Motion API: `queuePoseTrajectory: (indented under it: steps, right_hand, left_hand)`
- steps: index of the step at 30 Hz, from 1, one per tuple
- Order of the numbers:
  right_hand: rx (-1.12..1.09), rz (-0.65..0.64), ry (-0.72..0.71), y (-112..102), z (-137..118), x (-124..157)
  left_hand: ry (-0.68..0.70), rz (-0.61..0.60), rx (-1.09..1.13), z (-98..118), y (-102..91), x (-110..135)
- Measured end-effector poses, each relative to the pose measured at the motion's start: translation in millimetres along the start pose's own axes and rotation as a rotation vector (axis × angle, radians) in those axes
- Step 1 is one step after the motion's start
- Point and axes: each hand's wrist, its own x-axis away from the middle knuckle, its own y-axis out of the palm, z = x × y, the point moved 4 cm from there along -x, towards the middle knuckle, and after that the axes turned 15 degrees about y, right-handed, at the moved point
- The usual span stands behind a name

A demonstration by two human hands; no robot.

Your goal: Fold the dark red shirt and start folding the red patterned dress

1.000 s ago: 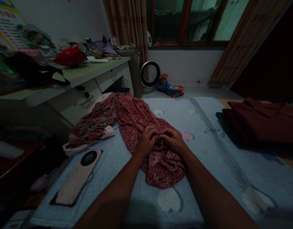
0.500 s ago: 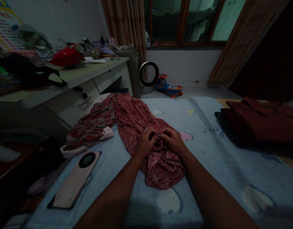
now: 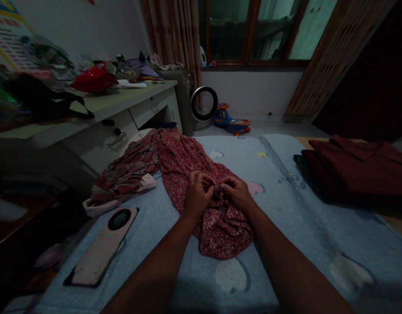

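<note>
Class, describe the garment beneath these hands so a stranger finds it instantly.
Start at the pale blue blanket. On it, under the left hand and right hand, lies a crumpled garment. Its fine pale speckle on red differs from the larger-patterned bundle and plain maroon stack.

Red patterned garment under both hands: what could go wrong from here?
The cloth of the red patterned garment is bunched where the left hand and right hand work, so it might crease or slip from the fingertips. Its far end lies against the brownish patterned clothing; a tug could drag that along. The phone lies near the bed's left edge and might get knocked off.
</note>
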Motion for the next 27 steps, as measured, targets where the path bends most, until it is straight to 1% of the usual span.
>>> queuePoseTrajectory:
  steps: [2, 5, 11, 17, 21, 24, 27]
  right_hand:
    - [-0.043, -0.013, 0.016, 0.3, 1.6, -0.8]
    - [-0.075, -0.013, 0.011, 0.2, 3.7, -2.3]
    - [-0.149, -0.03, 0.037, 0.5, 7.4, -4.2]
    - [-0.054, 0.029, 0.041, -1.3, 5.0, -2.9]
    - [-0.013, 0.029, 0.041, -0.8, 3.8, -1.8]
    - [0.079, 0.048, 0.019, -0.5, -0.3, 0.7]
    - [0.168, 0.059, 0.001, 0.2, -4.5, 3.5]
  left_hand:
    - [-0.007, -0.019, -0.041, -0.1, 0.5, 0.5]
    - [0.05, -0.095, -0.048, 1.1, 4.8, 0.7]
    - [0.112, -0.141, -0.019, 4.3, 9.7, 1.8]
    - [0.096, -0.16, -0.02, 6.8, 11.5, 2.8]
    - [0.086, -0.172, -0.034, 6.7, 12.7, 3.4]
    - [0.082, -0.186, -0.053, 5.9, 13.5, 4.2]
    - [0.108, -0.201, -0.1, 4.9, 13.9, 4.8]
